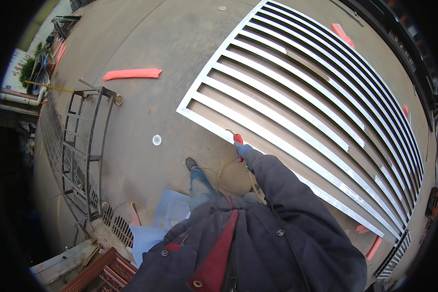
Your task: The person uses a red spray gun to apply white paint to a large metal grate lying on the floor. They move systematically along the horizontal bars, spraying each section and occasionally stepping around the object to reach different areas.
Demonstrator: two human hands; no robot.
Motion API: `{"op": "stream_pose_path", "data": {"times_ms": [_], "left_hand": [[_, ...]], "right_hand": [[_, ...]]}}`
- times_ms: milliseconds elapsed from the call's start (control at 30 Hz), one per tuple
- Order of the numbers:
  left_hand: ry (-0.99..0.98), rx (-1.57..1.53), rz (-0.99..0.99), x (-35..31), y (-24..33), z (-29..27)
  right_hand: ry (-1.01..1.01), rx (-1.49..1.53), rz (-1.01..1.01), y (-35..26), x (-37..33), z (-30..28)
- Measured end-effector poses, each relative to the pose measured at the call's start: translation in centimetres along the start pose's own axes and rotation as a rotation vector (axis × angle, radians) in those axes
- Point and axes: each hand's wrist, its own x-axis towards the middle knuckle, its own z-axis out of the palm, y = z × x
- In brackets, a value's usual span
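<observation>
This looks like a metalworking yard, likely outdoors: a huge slatted metal frame (301,94) lies over broad concrete ground (146,109), a wheeled metal rack (95,158) stands nearby, and slotted drain grating (119,227) edges the paving — with green plants (27,70) beyond.

Inscriptions: red characters (26,73) on white panel (13,68), far left; too small to read. Faint reddish marks (40,267) on pale ledge (58,260), lower left; illegible. Small pale marks (403,51) on dark beam (385,30), upper right; lettering or not, cannot tell.
</observation>
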Motion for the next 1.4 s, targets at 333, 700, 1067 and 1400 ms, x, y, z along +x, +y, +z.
{"op": "stream_pose_path", "data": {"times_ms": [333,700,1067,1400], "left_hand": [[-0.114,-0.271,-0.309,13.8,6.8,-32.0],[0.008,-0.698,-0.269,18.3,10.9,-51.5],[0.015,-0.644,-0.406,20.3,15.6,-51.3],[0.169,-0.425,-0.31,23.1,27.4,-54.3]], "right_hand": [[0.164,0.387,0.102,-10.3,8.4,19.7],[0.178,0.515,0.047,-23.5,13.1,26.6],[0.161,0.533,0.25,-23.7,15.8,24.6],[-0.071,0.633,0.277,-23.8,17.1,26.5]]}}
